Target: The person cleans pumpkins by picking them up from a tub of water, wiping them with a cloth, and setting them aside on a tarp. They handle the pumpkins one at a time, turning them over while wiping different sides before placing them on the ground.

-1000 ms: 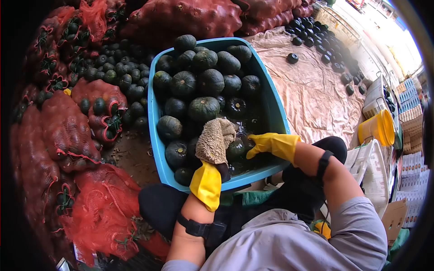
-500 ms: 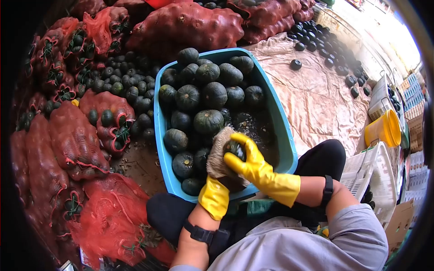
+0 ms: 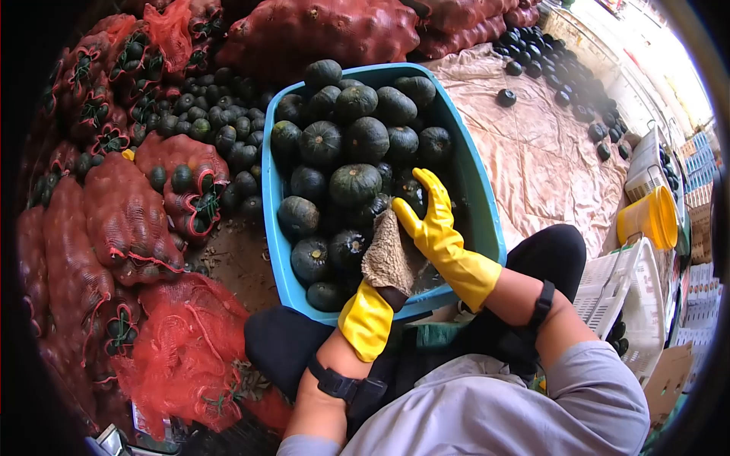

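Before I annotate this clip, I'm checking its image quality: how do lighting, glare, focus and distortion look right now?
Head view, upper right: glare blows out the background, with haze over the farther squashes; head view, edges: fisheye distortion, dark vignette at both sides; head view, centre: right hand and kabocha squashes fairly clear, gaps inside the blue tub in shadow.

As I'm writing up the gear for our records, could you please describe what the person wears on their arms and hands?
The right hand and left hand wear yellow gloves; a tan, nubbly mitt seems to cover the left one. Each forearm has a black strap, the left with a boxy black unit. The short sleeves are grey.
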Demonstrator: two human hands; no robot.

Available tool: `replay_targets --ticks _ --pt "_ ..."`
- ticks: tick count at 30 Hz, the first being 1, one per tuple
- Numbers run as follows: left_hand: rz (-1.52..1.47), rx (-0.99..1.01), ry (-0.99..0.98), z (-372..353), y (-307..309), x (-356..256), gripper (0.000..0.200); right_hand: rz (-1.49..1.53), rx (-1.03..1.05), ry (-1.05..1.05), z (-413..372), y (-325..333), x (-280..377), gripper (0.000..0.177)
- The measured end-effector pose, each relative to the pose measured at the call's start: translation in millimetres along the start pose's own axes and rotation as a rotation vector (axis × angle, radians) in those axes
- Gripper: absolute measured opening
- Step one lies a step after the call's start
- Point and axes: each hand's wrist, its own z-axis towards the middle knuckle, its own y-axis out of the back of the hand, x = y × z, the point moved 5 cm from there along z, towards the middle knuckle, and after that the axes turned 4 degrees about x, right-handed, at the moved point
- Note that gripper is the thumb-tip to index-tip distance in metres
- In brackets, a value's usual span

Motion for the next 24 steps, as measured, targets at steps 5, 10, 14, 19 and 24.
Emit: replay_targets --ticks 5,10,14,19,24 --pt "0.296 0.276 -0.272 21 39 -29 0.094 0.660 0.540 -0.346 4 21 29 0.046" --pt "0.275 0.117 -0.380 23 24 12 0.055 0.040 0.310 0.038 -7 16 45 0.048" --pt "-0.208 0.171 -0.483 18 34 -22 0.045 0.950 0.428 -0.644 -7 18 43 0.067" --pt "0.026 -0.130 -0.118 5 44 -39 0.046 0.460 0.259 -0.060 1 13 5 0.094" --pt "-1.554 0.175 0.385 7 11 24 0.044 0.620 0.317 -0.254 -10 9 26 0.111"
